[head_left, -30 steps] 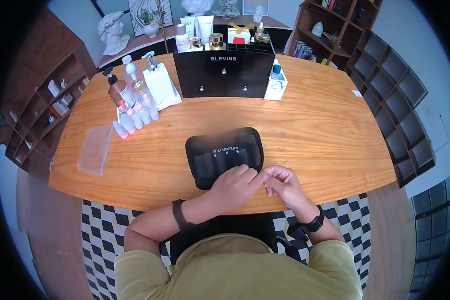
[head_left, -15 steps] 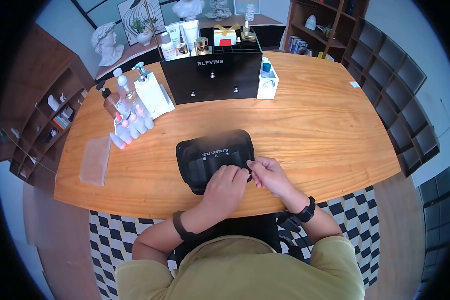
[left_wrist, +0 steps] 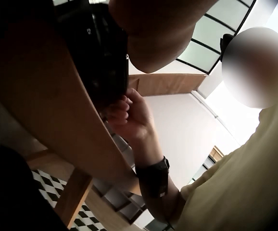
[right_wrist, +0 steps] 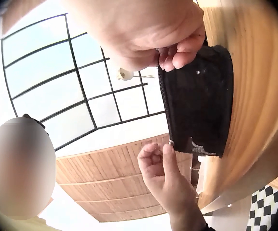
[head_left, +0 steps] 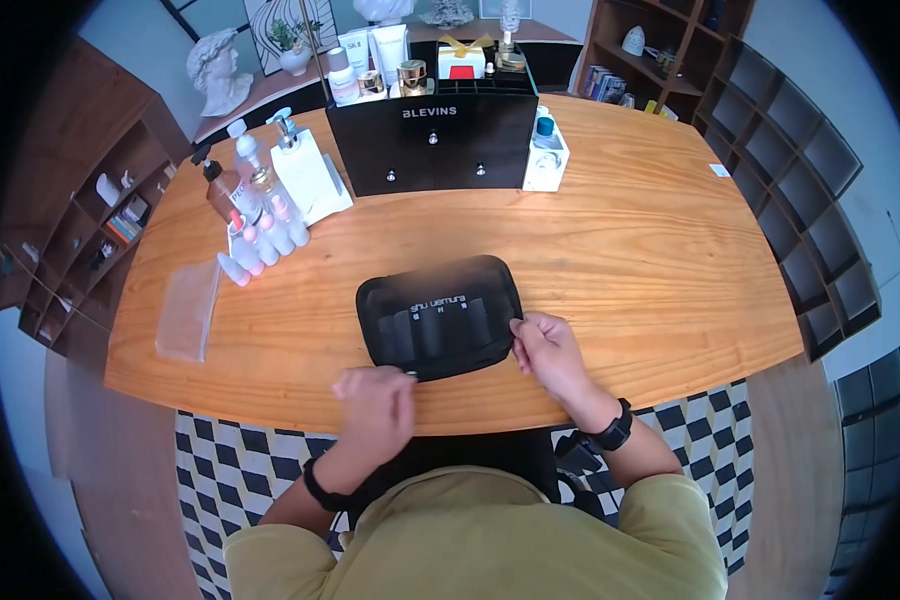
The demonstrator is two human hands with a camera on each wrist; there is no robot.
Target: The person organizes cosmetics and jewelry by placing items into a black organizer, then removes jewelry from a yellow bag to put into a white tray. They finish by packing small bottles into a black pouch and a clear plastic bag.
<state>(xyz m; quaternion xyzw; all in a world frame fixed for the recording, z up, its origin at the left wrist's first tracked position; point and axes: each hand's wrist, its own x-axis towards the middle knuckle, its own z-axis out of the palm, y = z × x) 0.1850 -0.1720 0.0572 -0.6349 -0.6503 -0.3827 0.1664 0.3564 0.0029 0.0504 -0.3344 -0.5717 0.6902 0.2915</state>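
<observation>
A black zippered cosmetic pouch [head_left: 440, 318] with white lettering lies on the wooden table before the person. At its near left corner, the left hand [head_left: 375, 410] pinches a small silver zipper pull [right_wrist: 171, 143] between thumb and fingers. The right hand [head_left: 553, 355] grips the pouch's right end, thumb and curled fingers at the edge. In the right wrist view, the zipper runs along the pouch's edge between both hands. The left wrist view shows the right hand [left_wrist: 132, 118] on the dark pouch [left_wrist: 98, 57] from below.
A black drawer organizer [head_left: 433, 150] carrying cosmetics stands at the back. Pump bottles and a white dispenser [head_left: 308, 175] stand back left, with several pink-tipped makeup sponges [head_left: 260, 240] before them. A translucent pouch [head_left: 187, 312] lies left; a white box [head_left: 546, 160] stands beside the organizer.
The left hand has moved left along the pouch's near edge, from beside the right hand to the near left corner. The right hand stays at the right end.
</observation>
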